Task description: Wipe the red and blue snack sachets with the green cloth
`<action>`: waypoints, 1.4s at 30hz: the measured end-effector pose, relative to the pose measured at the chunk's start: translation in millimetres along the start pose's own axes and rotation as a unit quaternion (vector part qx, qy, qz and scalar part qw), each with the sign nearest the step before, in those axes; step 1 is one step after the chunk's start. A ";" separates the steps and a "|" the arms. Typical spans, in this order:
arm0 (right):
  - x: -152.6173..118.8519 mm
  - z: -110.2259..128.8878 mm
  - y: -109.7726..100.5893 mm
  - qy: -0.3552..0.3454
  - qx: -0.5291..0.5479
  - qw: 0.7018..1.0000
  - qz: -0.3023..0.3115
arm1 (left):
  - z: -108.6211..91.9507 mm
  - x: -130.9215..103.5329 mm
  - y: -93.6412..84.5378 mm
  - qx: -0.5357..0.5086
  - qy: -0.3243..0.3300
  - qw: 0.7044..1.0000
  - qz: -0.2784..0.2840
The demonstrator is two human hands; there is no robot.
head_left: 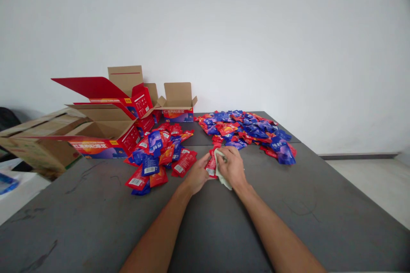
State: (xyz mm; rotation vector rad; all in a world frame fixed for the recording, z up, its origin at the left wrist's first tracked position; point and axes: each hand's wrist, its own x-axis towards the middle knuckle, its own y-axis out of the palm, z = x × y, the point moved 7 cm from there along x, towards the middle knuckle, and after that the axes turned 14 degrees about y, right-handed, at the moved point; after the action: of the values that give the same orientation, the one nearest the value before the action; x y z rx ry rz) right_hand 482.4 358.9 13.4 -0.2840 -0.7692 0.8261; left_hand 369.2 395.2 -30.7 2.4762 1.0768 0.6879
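Note:
Near the middle of the dark table, my left hand [197, 175] grips the left edge of a red pouch [212, 165] with a white barcode label. My right hand [233, 167] is closed on a pale greenish-white cloth [223, 179], which lies against the pouch's right side and covers part of it. To the left of my hands is a loose pile of red and blue pouches [156, 141]. A larger heap of the same pouches [253, 130] spreads beyond my hands to the right.
Open red printed boxes [105, 147] stand at the left, with a smaller open box [178, 115] at the back. Behind them is a brown carton [57, 140]. A white surface [24, 187] adjoins the table's left edge. The dark tabletop [96, 230] meets a white wall at the back.

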 end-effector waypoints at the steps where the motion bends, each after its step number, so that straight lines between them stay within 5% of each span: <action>1: 1.6 -2.1 -2.7 0.007 0.000 1.000 -0.009 | 0.7 -0.5 2.0 -0.001 0.000 1.000 0.003; 9: -7.9 14.7 12.4 -0.037 0.026 0.994 0.104 | -7.1 2.3 -5.6 0.050 0.043 0.998 -0.013; 15: 8.3 2.0 -19.1 0.050 0.024 0.998 -0.025 | -7.2 3.5 2.6 0.130 0.068 0.988 0.036; 19: 8.1 0.3 -16.0 0.046 0.028 0.998 -0.018 | -6.5 3.7 9.7 0.078 0.074 0.993 0.050; 26: -15.3 19.2 22.5 -0.020 0.046 0.989 0.137 | -9.3 5.9 -23.4 0.003 0.065 0.993 -0.096; 34: -11.2 12.6 22.0 0.037 0.077 0.990 0.114 | -10.8 11.3 -31.4 -0.044 0.075 0.984 -0.158; 42: -7.6 3.0 18.7 0.114 0.124 0.978 0.122 | -13.9 9.4 -52.4 0.126 0.130 0.958 -0.223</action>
State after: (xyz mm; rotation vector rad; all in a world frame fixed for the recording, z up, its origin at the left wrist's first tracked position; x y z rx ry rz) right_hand 466.7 365.5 2.2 -0.2480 -0.4143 1.0903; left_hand 336.6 438.0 -42.5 2.2462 1.8509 0.7830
